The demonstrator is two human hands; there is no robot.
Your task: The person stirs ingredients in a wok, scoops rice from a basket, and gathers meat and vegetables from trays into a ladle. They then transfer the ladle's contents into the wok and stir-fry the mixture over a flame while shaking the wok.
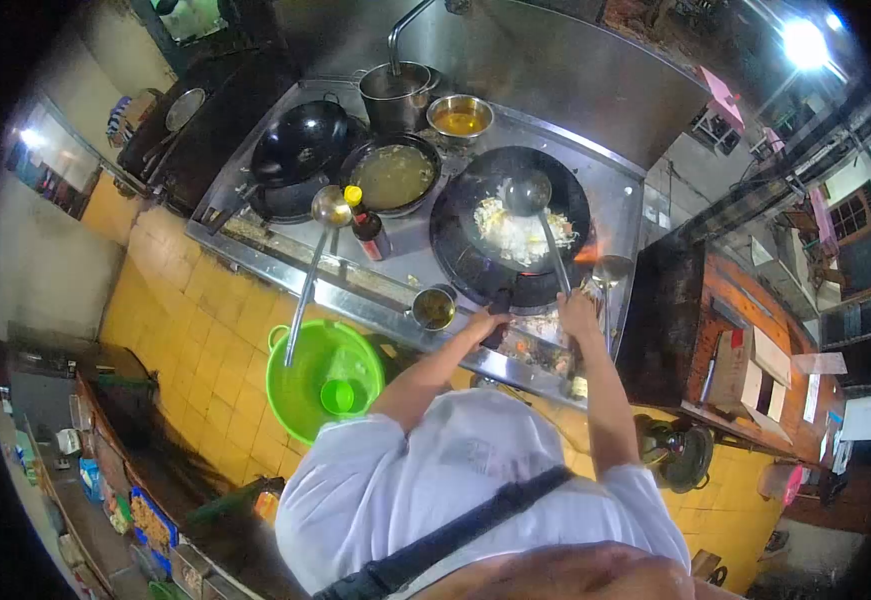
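Ladle (pixel 548 242) points away-left, bowl in wok (pixel 455 238); right hand (pixel 577 314) fisted round it, left hand (pixel 485 322) clasps wok.

Both arms were stretched forward from the shoulders, bare below short white sleeves (pixel 355 470). The left arm (pixel 423 375) angled inward, bent slightly at the elbow, and the left hand (pixel 485 322) was closed in a firm grip, knuckles up. The right arm (pixel 607 400) ran almost straight ahead, its wrist level, and the right hand (pixel 577 312) was clenched with the fingers wrapped tight. The two hands sat near each other at about the same reach, side by side but not touching.
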